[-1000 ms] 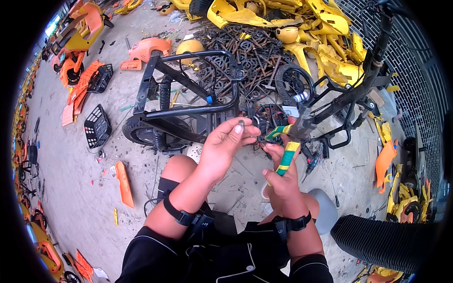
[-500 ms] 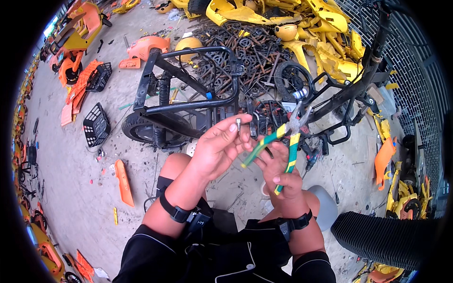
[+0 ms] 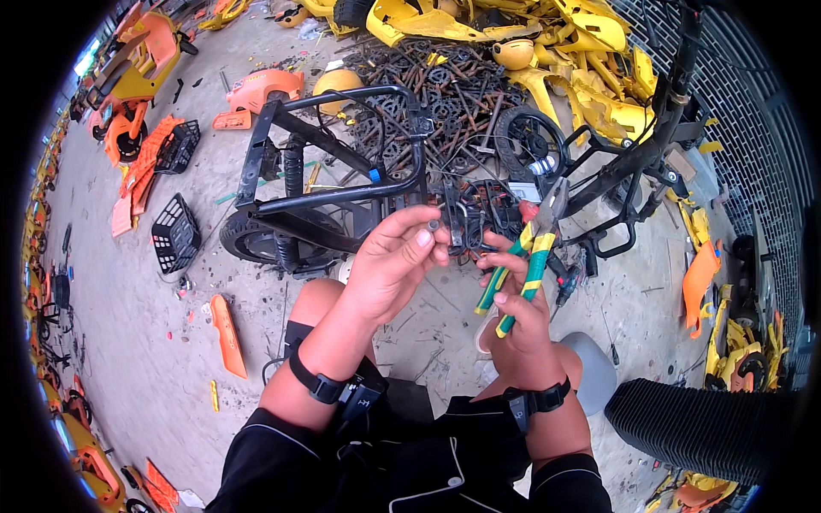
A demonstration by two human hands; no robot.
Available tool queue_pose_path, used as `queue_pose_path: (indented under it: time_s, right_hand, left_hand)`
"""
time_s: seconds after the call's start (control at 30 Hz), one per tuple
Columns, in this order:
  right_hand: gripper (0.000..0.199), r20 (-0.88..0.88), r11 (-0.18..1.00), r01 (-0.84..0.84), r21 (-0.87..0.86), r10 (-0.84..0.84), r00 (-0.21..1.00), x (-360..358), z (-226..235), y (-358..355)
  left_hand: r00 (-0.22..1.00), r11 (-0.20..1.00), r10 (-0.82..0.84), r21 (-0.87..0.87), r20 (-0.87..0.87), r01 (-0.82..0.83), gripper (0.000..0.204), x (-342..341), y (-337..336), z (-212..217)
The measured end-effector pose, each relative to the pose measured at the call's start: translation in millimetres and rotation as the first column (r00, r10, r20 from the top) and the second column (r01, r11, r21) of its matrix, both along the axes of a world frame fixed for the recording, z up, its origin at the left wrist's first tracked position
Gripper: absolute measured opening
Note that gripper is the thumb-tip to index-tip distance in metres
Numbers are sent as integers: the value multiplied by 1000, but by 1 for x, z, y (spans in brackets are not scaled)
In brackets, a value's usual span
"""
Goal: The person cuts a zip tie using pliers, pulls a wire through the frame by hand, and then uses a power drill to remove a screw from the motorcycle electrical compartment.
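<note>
A: What containers lie about the person's two grips?

B: A pair, both on the concrete floor, well out to the left of the left grip. The nearer black basket is tilted, and pale grey shows through its slots. The farther black basket lies beyond that one, next to orange body panels; its inside is too dark to read.

A: And what is the left grip doing?

B: It pinches a small metal piece between thumb and index finger, at the grip's far right edge. A rounded end faces up; its long axis is hard to make out.

A: The right grip?

B: Grasping the pliers by their green-and-yellow handles, which sit close together.

A: Pointing where?

B: The head points away from the person and slightly right, beyond the right grip; the handle ends come back toward the person and left. The long axis slants accordingly.

A: What else is near?

B: A tangle of wires just beyond both grips; a black scooter frame beyond the left grip, reaching leftward; and a cordless drill to the right of the right grip.
</note>
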State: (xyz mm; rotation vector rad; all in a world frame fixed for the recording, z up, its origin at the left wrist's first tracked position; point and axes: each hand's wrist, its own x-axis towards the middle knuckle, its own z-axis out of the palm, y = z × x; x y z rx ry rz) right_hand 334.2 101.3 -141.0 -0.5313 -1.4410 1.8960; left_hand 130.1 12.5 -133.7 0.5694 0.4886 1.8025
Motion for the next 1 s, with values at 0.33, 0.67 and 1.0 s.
queue_pose_path:
  time_s: [0.33, 0.67, 1.0]
  right_hand:
    - [41, 163, 967, -41, 252, 0, 987, -3, -6, -5]
    - [47, 233, 993, -37, 111, 10, 972, -7, -4, -4]
    - [52, 234, 994, -67, -92, 87, 968, -5, -9, 0]
  left_hand:
    - [995, 998, 44, 40, -86, -40, 21, 0, 3, -1]
    - [992, 998, 54, 22, -118, -52, 25, 2, 5, 3]
    - [998, 999, -22, -29, -63, 21, 40, -1, 4, 4]
